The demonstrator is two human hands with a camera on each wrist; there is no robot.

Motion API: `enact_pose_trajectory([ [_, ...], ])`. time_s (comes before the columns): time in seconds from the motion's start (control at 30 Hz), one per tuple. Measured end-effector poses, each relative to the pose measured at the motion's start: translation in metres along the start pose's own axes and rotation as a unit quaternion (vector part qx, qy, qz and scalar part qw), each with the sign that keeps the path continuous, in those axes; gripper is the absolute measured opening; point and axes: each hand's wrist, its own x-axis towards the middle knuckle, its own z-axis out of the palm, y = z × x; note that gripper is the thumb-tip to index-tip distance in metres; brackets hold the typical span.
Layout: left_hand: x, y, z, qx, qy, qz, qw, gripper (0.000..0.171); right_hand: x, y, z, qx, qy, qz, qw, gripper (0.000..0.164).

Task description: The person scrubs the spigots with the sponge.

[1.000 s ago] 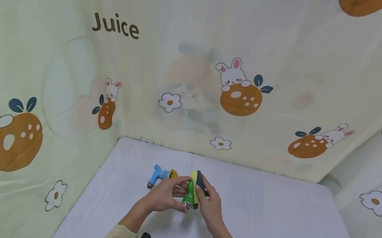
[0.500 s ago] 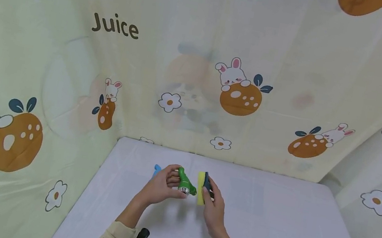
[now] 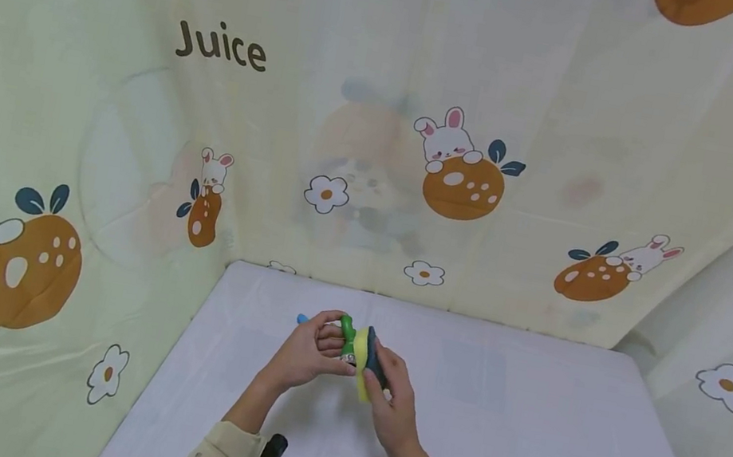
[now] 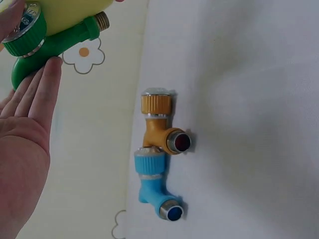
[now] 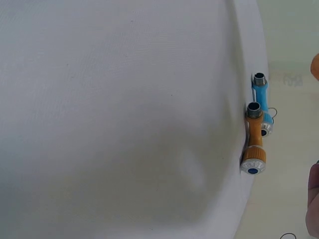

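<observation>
My left hand (image 3: 304,357) pinches a green tap (image 3: 347,328) between thumb and fingers, above the table. Silver shows on its round knob, and a bare metal thread ends the tap (image 4: 65,42) in the left wrist view. From the right, my right hand (image 3: 395,405) grips a sponge (image 3: 360,350) with a yellow side and a dark side. The yellow side presses against the tap. Only a bit of the right hand (image 5: 314,199) enters the right wrist view.
An orange tap (image 4: 157,127) and a blue tap (image 4: 152,184) lie side by side on the white-covered table (image 3: 505,446), behind the left hand. A printed curtain (image 3: 530,248) hangs along the table's back and sides.
The sponge came away from the green tap half a second ago and is against it again now. The left hand turned the tap and shifted slightly left.
</observation>
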Motion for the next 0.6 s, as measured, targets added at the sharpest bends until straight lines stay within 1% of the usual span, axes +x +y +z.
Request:
enact_pose_trajectory([
  [0.17, -0.0004, -0.0012, -0.0016, -0.001, 0.001, 0.0, 1.0, 0.096, 0.0033, -0.0029, 0.001, -0.015, -0.013, 0.025, 0.999, 0.051],
  [0.43, -0.0013, -0.0012, -0.0019, 0.014, 0.006, 0.0, 0.9999, 0.096, 0.0058, -0.0036, 0.0001, -0.003, -0.037, 0.086, 0.996, 0.051],
  [0.5, -0.0021, -0.0009, -0.0007, 0.017, 0.005, 0.0, 0.9998, 0.096, 0.0067, -0.0028, 0.0, -0.012, -0.039, 0.096, 0.995, 0.051],
  [0.6, -0.0034, -0.0009, 0.0012, 0.026, 0.002, 0.002, 0.9997, 0.095, 0.008, 0.0004, 0.0, -0.041, -0.038, 0.097, 0.994, 0.053],
])
